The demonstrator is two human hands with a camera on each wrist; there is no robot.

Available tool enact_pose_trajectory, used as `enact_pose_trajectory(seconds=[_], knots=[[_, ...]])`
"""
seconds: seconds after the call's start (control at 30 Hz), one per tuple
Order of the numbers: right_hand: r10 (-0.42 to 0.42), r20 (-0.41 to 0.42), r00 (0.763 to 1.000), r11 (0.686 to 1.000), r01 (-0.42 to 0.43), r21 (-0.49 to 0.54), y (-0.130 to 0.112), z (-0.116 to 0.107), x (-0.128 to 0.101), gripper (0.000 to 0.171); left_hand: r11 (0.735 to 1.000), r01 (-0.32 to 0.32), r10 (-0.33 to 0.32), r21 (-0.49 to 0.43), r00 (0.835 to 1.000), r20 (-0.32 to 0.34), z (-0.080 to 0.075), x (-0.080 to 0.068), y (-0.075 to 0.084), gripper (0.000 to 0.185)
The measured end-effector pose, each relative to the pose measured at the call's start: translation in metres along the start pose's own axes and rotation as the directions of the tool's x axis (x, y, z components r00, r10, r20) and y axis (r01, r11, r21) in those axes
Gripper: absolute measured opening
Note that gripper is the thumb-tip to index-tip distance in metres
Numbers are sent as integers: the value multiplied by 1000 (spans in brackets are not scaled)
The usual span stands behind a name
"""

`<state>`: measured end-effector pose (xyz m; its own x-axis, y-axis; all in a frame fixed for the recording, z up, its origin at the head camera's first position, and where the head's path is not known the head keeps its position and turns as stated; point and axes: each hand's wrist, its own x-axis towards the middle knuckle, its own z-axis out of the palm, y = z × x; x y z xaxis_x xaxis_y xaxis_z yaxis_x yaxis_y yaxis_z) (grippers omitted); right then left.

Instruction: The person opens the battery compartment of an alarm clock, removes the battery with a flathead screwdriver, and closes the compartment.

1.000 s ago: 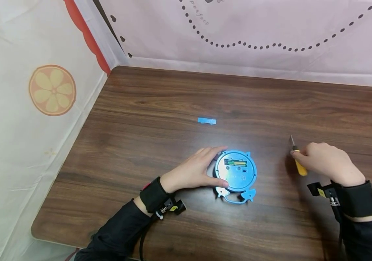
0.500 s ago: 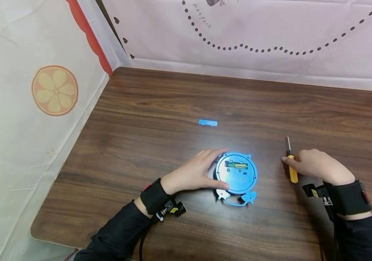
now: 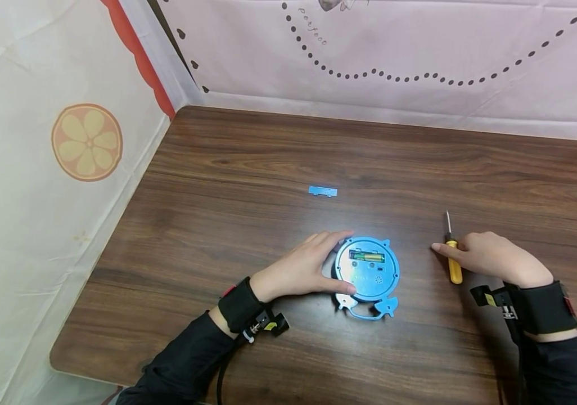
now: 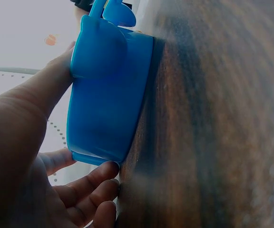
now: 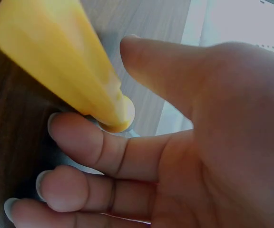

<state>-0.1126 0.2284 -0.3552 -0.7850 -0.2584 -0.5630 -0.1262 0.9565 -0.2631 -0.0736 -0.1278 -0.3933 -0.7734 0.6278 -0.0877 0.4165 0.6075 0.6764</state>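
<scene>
A round blue alarm clock (image 3: 369, 284) lies face down on the table, its battery compartment uncovered and a green battery (image 3: 366, 257) showing inside. My left hand (image 3: 301, 269) grips the clock from its left side, thumb on the lower rim and fingers round the upper one. In the left wrist view, the clock's side wall (image 4: 106, 109) stands between thumb and fingers. At the right lies a yellow-handled screwdriver (image 3: 454, 270), tip pointing away from me. Right beside its handle is my right hand (image 3: 496, 259); the right wrist view shows thumb and fingers spread apart around the yellow handle (image 5: 63, 59).
Beyond the clock lies a small blue battery cover (image 3: 323, 191) on the brown wooden table (image 3: 228, 169). A white cloth with an orange-slice print (image 3: 87, 142) hangs along the left, and a pale dotted cloth (image 3: 395, 45) along the back.
My right hand has brought the screwdriver left, turned it straighter and laid it down; the thumb has since moved off the handle. The left hand stays on the clock.
</scene>
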Motion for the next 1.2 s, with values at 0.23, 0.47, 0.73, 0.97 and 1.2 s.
enact_pose_trajectory(seconds=[0.23,0.47,0.73,0.97,1.2], knots=[[14,7,1000,1000,-14,12,1,0,0,68,1000,1,-1,-4,1000,6,0,0,0,98],[6,-9,1000,1000,-6,20,4,1,-2,69,1000,7,-7,-7,1000,7,-1,0,1,98],[6,-82,997,1000,-5,16,2,-3,-12,67,1000,11,-11,2,1000,7,-1,0,1,98],[-103,-329,939,993,114,14,-29,-5,-28,56,1000,7,-7,5,1000,0,-1,0,1,98],[-344,-437,831,928,372,-24,-76,4,-34,35,1000,2,-2,-3,1000,3,0,1,0,98]])
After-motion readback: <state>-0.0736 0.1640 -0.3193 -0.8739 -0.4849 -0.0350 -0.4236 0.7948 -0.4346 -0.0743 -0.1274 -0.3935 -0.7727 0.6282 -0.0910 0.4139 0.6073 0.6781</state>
